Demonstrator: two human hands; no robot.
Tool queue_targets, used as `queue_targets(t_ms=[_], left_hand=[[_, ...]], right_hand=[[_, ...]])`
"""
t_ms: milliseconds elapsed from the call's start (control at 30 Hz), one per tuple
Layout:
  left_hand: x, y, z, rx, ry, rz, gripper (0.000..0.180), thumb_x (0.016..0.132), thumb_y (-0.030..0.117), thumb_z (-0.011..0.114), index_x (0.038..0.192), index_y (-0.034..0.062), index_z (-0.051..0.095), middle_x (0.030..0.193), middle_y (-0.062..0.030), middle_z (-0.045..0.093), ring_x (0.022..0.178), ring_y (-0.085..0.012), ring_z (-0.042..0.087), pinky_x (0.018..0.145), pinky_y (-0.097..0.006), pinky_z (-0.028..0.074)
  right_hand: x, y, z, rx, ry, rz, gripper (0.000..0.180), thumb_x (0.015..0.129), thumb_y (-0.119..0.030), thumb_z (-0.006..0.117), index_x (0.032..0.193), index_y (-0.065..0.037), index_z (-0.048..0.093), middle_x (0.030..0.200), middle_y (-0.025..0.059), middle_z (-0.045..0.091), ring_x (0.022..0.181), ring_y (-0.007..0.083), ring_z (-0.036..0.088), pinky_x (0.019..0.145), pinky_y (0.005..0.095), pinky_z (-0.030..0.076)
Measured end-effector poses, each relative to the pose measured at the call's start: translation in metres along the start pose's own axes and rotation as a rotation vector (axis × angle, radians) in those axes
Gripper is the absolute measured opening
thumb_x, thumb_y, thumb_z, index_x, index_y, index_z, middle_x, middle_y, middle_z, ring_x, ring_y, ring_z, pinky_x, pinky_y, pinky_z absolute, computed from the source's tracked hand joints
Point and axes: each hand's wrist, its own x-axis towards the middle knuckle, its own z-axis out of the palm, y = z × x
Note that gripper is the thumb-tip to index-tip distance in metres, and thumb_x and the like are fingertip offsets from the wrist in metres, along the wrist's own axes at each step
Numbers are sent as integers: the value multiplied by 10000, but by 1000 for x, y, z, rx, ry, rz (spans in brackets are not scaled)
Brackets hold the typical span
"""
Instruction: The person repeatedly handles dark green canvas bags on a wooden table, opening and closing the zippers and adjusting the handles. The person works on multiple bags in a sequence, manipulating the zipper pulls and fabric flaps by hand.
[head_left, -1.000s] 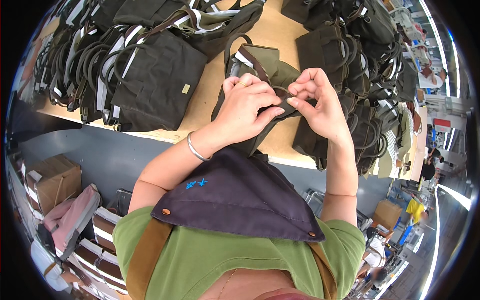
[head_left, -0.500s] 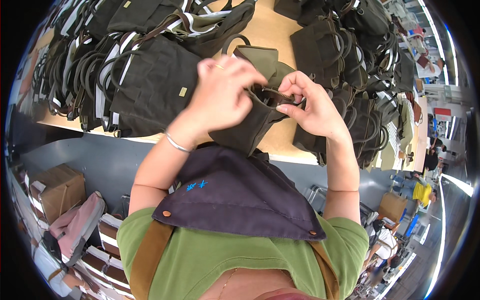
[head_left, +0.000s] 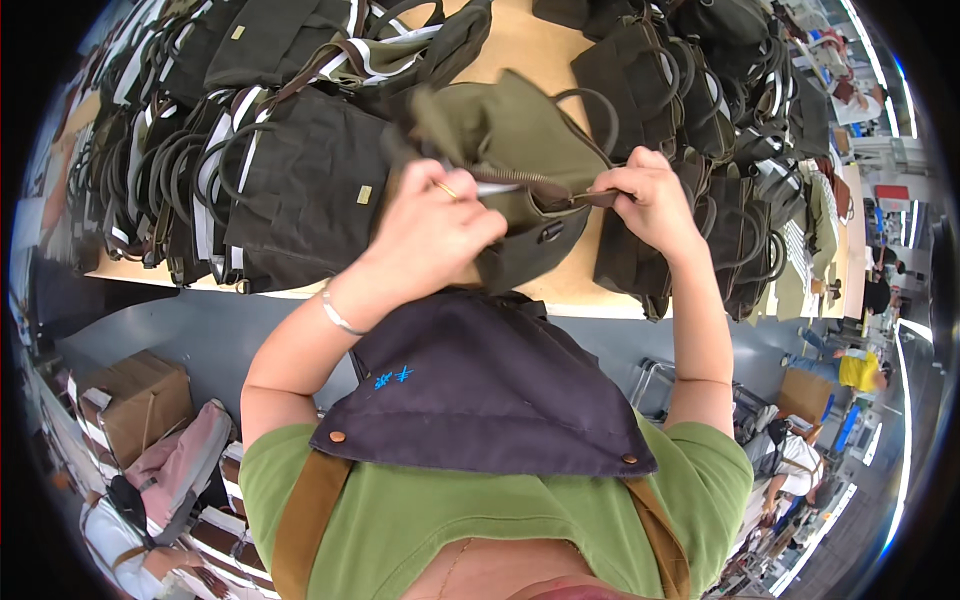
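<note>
An olive-green fabric bag is stretched between my two hands above the table, partly smeared by motion. Its mouth is open, with a brass-toothed zipper along the edge and a strip of white showing inside. My left hand is closed on the left edge of the mouth; its fingertips are partly hidden. At the other end of the zipper, my right hand pinches a brown tab. A dark loop handle stands up on the far side, and a small dark fitting sits on the near panel.
Dark bags with handles crowd the wooden table on the left. More bags are stacked to the right. Below the table edge lie a cardboard box and a pink-grey bag. Other people work at far right and lower left.
The bag has been turned and spread wider, so its olive side and far handle now show. My hands have moved farther apart; the left has come down and closed on the edge.
</note>
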Motion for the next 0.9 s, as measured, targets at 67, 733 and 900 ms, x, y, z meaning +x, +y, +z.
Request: queue_targets(t_ms=[67,733,900], left_hand=[[-2,8,26,5,-130,4,177,639,183,775,775,170,663,648,68,574,844,-138,542,853,-345,346],[22,2,61,-1027,-235,-637,197,914,-27,597,1102,12,551,866,-1,629,803,-47,574,694,-223,472],[32,17,41,-462,-96,-354,146,868,-61,533,927,40,622,940,-115,640,859,-312,628,762,-338,493]], right_hand=[[-10,11,17,61,38,-19,248,597,78,623,744,-115,675,744,-27,690,728,198,538,739,321,431],[-20,-43,65,280,-69,259,268,687,-21,652,953,-56,652,1061,135,622,997,343,600,828,419,519],[-28,-42,65,172,-50,307,271,730,-110,736,978,-45,646,952,141,656,950,346,630,811,435,519]])
